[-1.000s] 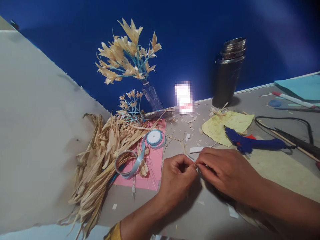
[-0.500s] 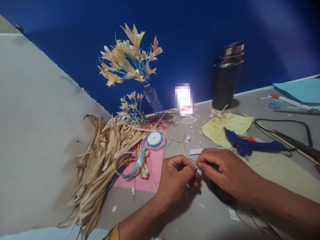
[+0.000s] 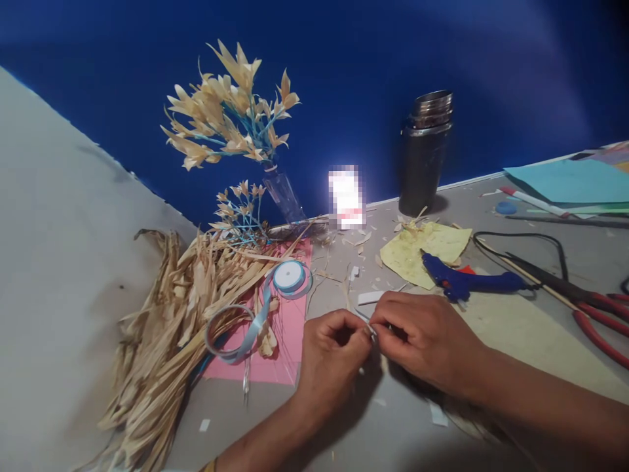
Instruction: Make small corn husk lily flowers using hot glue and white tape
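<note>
Fingertips meet mid-table: left hand [image 3: 330, 354] and right hand [image 3: 426, 337] pinch one thin strip [image 3: 369, 326] between them, seemingly twisting it; next move needs steady tension.

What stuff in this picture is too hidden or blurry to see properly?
Head view:
- The tiny piece pinched between the left hand and right hand: too small, covered by fingertips.
- White object by the wall: blurred out.
- Red-handled tool: cut off by the right edge.
</note>
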